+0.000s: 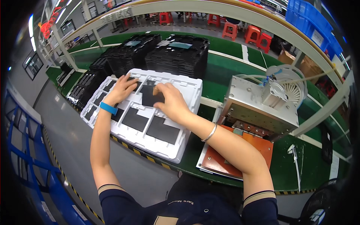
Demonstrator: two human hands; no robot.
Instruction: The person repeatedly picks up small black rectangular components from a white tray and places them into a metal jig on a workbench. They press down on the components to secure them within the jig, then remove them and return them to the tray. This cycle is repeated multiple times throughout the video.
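Right hand [170,99]: thumb and fingers partly closed, gripping a dark sheet [149,99]
Dark sheet: over the white tray [195,89], toward its far edge
Left hand [120,91]: loosely bent near that edge; cannot tell whether it holds anything

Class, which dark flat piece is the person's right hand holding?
The dark piece between the thumb and fingers of the right hand; the pieces along the white tray's near side lie unheld.
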